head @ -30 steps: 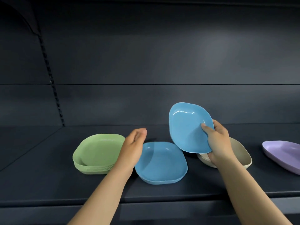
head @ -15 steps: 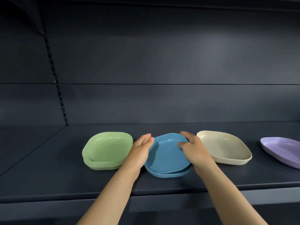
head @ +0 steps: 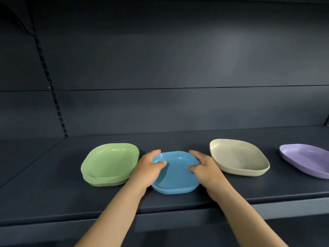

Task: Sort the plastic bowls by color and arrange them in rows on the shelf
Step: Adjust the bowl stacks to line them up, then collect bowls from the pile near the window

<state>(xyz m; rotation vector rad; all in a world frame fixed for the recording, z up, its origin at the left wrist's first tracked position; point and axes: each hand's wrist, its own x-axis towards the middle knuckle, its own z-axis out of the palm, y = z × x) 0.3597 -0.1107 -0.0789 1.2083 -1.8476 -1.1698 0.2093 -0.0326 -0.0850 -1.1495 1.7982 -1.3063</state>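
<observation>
While fingers curl over opposite rims, left hand (head: 148, 165) and right hand (head: 203, 165) hold blue bowls (head: 175, 173) from both sides, thumbs inside; likely squaring nested stack. Stack sits on shelf (head: 53, 193) near front edge. Green bowls (head: 110, 164) just left of blue; beige bowls (head: 238, 157) right, apart; purple bowl (head: 306, 162) farthest right. Colours grouped, single row.

Dim, soft overhead glow on back panel (head: 231, 56); corners vignetted, edges bowed, slight softness.
</observation>
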